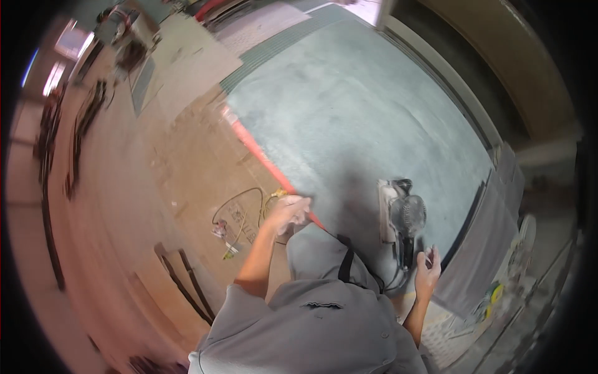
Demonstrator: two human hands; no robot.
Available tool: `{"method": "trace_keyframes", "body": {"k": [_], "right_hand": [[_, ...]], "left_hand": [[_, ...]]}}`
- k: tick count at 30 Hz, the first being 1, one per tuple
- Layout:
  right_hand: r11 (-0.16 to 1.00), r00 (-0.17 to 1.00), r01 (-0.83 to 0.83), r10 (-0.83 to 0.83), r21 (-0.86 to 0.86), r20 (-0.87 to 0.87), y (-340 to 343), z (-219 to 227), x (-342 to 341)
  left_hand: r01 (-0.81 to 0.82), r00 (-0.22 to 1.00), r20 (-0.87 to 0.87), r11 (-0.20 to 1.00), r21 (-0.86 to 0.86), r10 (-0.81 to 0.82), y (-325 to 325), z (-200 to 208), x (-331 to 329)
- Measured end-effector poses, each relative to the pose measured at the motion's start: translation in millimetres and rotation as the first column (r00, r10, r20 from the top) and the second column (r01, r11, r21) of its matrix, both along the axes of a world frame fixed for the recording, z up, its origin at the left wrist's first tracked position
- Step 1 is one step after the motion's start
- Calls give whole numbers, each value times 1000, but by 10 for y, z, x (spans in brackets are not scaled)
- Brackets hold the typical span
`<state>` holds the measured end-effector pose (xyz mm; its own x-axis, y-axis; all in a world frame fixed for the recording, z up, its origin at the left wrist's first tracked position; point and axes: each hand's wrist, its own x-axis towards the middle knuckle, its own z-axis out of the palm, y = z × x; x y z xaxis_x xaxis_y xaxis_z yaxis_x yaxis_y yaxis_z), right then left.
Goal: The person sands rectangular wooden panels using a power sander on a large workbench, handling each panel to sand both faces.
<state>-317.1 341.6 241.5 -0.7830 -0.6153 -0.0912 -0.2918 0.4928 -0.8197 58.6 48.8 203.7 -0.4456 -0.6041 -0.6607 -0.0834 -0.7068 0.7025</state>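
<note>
On the dusty grey-green panel (pixel 355 93) rests a black-and-grey power sander (pixel 409 213). Beside it the right hand (pixel 427 268) spreads loosely; for the left hand (pixel 289 212) I cannot tell.

Prob. a workshop, w/ a pwr sander (pixel 408 215) on a lg. dust-streaked grey panel (pixel 349 87).

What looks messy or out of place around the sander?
Pale streaks, apparently dust, cloud the board, and the left hand looks whitened too. Left of the board, a cable lies in loose, untidy loops on the floor. I see no clear damage.
</note>
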Motion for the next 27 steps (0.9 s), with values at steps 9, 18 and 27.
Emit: {"method": "trace_keyframes", "body": {"k": [9,18,27], "right_hand": [[990,986,-135,137,34,-90,-1236,-250,237],[926,999,24,-9,378,-44,-1135,-426,84],[879,995,50,-84,474,50,-1318,-252,417]], "left_hand": [[-813,574,253,578,63,779,-723,-2230,1034],[-634,496,632,746,-205,595,-2203,-3861,1060],[-380,589,763,924,-28,266,-1903,-4447,2136]]}}
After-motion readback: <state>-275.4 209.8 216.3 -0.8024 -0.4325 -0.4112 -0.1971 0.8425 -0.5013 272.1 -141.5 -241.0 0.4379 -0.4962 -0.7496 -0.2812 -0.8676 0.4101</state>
